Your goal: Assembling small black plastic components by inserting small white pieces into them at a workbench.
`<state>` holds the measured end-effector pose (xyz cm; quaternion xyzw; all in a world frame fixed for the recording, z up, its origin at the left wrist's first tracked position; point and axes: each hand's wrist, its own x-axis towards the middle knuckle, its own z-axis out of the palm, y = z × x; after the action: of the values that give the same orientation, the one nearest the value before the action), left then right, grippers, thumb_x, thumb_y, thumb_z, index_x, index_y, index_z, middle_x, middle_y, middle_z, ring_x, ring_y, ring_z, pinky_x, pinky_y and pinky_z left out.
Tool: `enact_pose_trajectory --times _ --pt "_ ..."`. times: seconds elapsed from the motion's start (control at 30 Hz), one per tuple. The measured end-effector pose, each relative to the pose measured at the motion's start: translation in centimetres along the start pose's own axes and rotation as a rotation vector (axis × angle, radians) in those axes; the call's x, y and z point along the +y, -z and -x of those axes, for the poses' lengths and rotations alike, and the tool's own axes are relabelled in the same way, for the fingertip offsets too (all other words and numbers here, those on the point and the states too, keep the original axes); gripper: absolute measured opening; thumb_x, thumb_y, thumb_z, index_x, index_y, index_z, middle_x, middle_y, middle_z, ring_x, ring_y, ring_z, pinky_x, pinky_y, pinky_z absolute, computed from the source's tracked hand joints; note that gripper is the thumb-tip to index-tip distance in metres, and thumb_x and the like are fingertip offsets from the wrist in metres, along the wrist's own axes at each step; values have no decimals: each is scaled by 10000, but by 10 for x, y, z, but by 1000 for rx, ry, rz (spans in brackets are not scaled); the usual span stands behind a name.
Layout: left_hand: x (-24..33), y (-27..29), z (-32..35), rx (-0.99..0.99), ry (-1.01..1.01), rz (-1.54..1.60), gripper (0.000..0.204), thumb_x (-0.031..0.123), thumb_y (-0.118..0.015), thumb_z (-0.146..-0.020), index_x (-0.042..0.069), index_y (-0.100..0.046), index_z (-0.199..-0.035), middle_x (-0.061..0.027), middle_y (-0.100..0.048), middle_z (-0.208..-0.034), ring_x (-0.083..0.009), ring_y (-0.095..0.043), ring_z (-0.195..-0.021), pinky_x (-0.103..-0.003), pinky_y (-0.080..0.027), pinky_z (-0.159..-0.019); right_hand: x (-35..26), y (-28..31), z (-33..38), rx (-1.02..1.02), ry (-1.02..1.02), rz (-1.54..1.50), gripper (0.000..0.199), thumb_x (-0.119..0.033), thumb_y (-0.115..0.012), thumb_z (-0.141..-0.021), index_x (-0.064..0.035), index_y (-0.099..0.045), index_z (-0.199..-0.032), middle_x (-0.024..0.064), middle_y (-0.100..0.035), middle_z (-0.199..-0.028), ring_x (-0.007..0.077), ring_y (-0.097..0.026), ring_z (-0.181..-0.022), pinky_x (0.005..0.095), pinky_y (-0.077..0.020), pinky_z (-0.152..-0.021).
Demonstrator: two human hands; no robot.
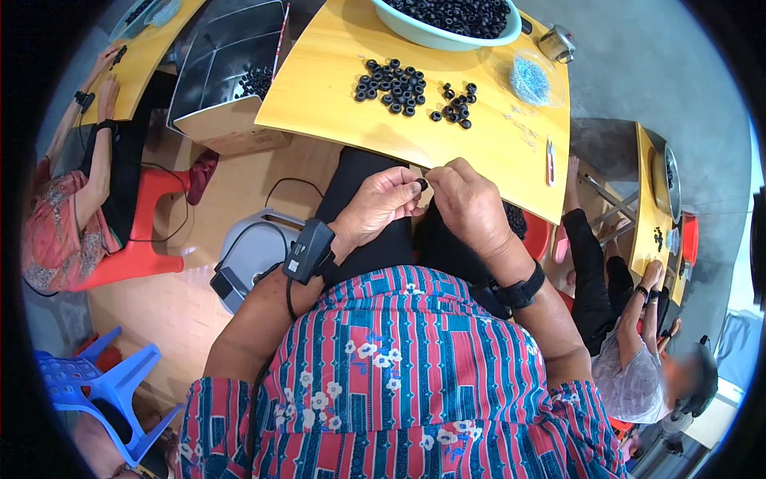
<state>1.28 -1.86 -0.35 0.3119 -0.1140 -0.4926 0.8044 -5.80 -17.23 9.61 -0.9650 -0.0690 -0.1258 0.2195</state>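
Just off the near edge of the yellow table (319, 88), my two hands meet above my lap. My left hand (379, 206) pinches a small black ring-shaped piece (422, 184) between thumb and fingertips. Close against it, my right hand (467, 199) has its fingers pressed together; anything between them is too small or hidden to name. On the table lie a larger group of similar black pieces (391, 86) and a smaller group (456, 106) to its right. Snips with red handles (550, 164) rest by the right edge, near scattered tiny clear bits (523, 132).
A pale green basin (435, 36) of black pieces, a clear dish (558, 89) of bluish bits and a metal cup (557, 43) stand farther back. Left are an open box (227, 128), a grey stool (239, 239) and a seated person (72, 207). Another person (638, 359) sits right.
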Motion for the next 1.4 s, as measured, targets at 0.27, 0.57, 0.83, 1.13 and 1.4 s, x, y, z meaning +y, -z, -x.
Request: enact_pose_trajectory --times 0.27,0.57,0.83,1.13,1.4 --pt "-1 4 1 17 8 39 189 153 -550 -945 43 -567 -1099 -26 -598 -988 -117 -585 -891 -335 -509 -862 1 -7 0 66 -83 -208 146 -23 -640 -750 -42 -654 -893 115 -604 -794 271 -620 -707 320 -505 -616" --pt "4 -4 -1 21 -6 68 205 171 -522 -960 33 -557 -1107 -29 -588 -939 -107 -565 -842 -332 -500 -856 3 -11 -2 84 -251 -423 215 -3 -690 -734 -58 -688 -942 87 -603 -759 206 -606 -675 289 -495 -630" --pt "9 -12 8 70 32 61 195 176 -527 -959 44 -555 -1099 -2 -580 -906 -69 -536 -780 -311 -498 -837 8 -13 0 31 -112 -398 249 21 -704 -721 -81 -690 -948 79 -613 -759 210 -605 -714 295 -495 -654" --pt "10 -7 9 -57 74 110 157 129 -554 -936 47 -565 -1070 -9 -551 -861 -102 -554 -789 -349 -514 -851 70 5 -25 298 -330 -249 123 9 -657 -790 0 -672 -912 93 -636 -783 134 -614 -651 253 -476 -582" --pt "11 -11 10 -48 109 134 139 97 -553 -930 44 -565 -1058 -25 -576 -945 -132 -579 -877 -379 -512 -873 133 14 -70 325 -335 -16 147 -27 -626 -748 -56 -694 -874 156 -636 -849 333 -614 -805 384 -496 -733"
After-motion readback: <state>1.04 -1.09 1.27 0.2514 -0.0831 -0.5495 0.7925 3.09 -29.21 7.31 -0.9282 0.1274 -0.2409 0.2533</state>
